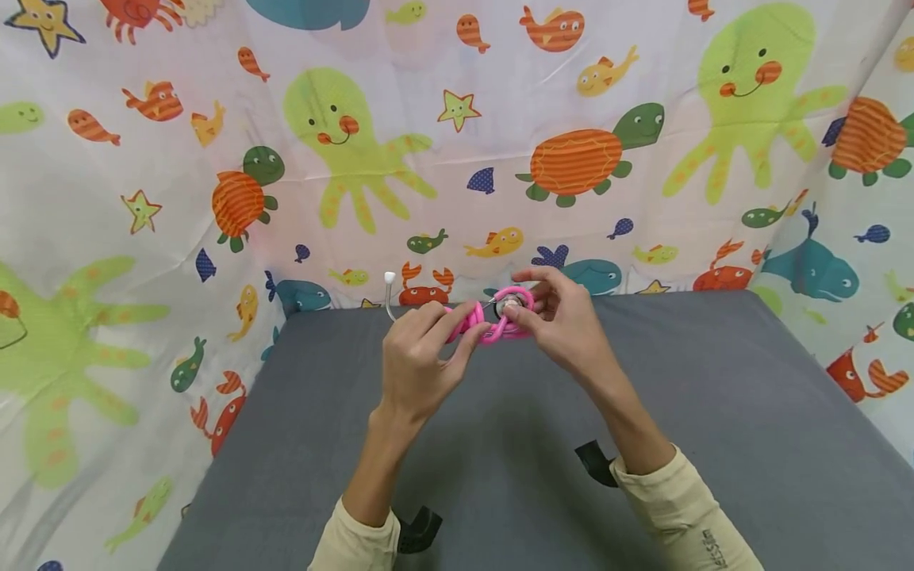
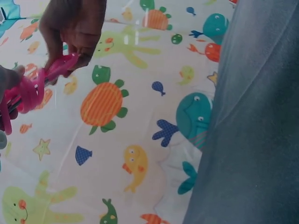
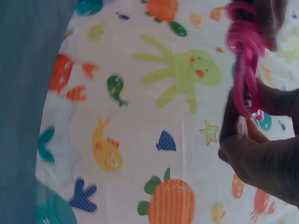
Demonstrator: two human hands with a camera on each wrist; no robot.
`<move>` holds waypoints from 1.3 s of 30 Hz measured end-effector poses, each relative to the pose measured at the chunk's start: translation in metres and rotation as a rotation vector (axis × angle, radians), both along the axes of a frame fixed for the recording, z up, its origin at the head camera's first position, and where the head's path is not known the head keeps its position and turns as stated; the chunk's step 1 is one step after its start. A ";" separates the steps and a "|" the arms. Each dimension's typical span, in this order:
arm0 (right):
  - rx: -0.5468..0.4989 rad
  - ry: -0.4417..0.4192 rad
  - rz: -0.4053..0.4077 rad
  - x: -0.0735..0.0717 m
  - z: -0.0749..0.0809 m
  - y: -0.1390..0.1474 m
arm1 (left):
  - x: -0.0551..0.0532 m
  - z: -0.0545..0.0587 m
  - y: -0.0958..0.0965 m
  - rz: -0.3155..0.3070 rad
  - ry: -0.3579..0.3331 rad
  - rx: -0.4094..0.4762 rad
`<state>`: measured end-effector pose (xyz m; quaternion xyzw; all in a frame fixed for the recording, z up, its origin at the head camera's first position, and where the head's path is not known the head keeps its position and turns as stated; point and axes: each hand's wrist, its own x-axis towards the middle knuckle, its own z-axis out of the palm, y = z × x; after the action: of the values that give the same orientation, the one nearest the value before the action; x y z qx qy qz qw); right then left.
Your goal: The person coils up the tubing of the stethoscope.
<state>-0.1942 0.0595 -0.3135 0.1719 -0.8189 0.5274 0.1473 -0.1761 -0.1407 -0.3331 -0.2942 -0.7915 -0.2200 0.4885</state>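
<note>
A pink stethoscope (image 1: 491,336), its tubing wound in a bundle, is held up above the grey table between both hands. My left hand (image 1: 414,361) pinches the wound tubing at its left end. A metal ear tube with a white ear tip (image 1: 389,277) sticks up beyond that hand. At the other end my right hand (image 1: 567,321) grips a loop of tubing, thumb on the round chest piece (image 1: 510,303). In the right wrist view the tubing (image 3: 244,37) is wrapped around the bundle's middle. The left wrist view shows only part of the left hand, at its edge.
A grey tabletop (image 1: 314,444) lies beneath the hands. Behind it and along both sides hangs a white curtain (image 1: 421,47) printed with sea animals. Black straps (image 1: 420,531) show at both wrists, beside the beige sleeves.
</note>
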 end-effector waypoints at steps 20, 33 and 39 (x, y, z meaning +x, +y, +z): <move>0.142 0.159 -0.130 0.016 -0.006 0.002 | -0.003 -0.004 -0.018 -0.056 -0.092 -0.091; 0.145 0.003 -0.143 0.013 0.000 0.038 | -0.048 -0.055 -0.009 -0.016 -0.588 -0.061; 0.194 -0.044 -0.145 0.011 -0.004 0.045 | -0.066 -0.107 0.012 0.006 -0.767 -0.089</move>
<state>-0.1828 0.1040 -0.3174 0.1138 -0.8794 0.4374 0.1496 -0.2421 -0.1291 -0.4401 -0.2092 -0.9262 -0.2784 0.1444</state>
